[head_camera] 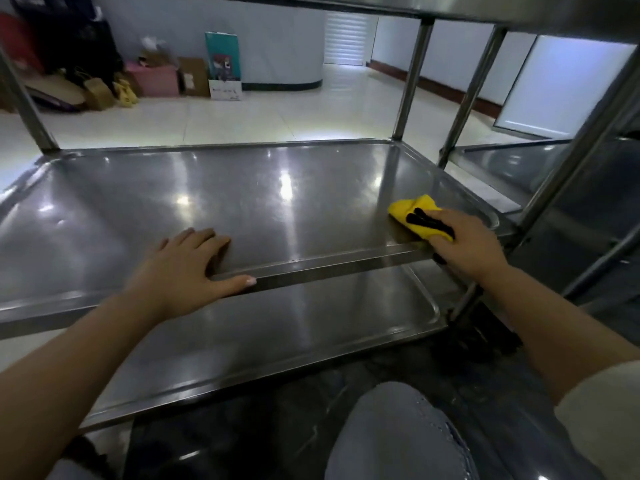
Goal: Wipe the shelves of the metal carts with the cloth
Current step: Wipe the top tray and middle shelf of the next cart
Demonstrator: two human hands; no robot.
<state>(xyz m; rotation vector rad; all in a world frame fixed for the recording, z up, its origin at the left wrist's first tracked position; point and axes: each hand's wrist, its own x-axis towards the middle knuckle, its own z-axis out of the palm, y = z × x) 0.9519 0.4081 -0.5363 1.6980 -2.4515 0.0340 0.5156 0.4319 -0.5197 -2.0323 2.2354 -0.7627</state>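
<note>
A knee in light blue jeans (398, 434) is closest to the camera, low in the middle. Two bare arms reach out from both sides toward a shiny metal cart.

The left hand (187, 268) lies flat on the middle shelf (242, 202), near its front edge. Its fingers are straight and close together, pressing down on the metal. The thumb sticks out to the side and rests along the front lip of the shelf. This hand holds nothing.

The right hand (464, 240) is at the front right corner of the same shelf. It holds a yellow cloth (414, 211) and pushes it down on the metal. The fingers lie on top of the cloth and bend over it, and the nails are dark. The cloth is bunched up and pokes out past the fingertips, toward the back of the shelf. It sits just beside the raised right rim.

Under the middle shelf is a lower shelf (294, 334), also shiny and gray. Above, the edge of a top shelf (381, 8) runs across the top of the view. Round metal posts (412, 81) hold the shelves up.

A second cart (554, 181) stands just beside the first one, on the right.

Far behind, on the pale tiled floor (277, 112), cardboard boxes (192, 76) and a pink box (156, 79) stand by the wall.
</note>
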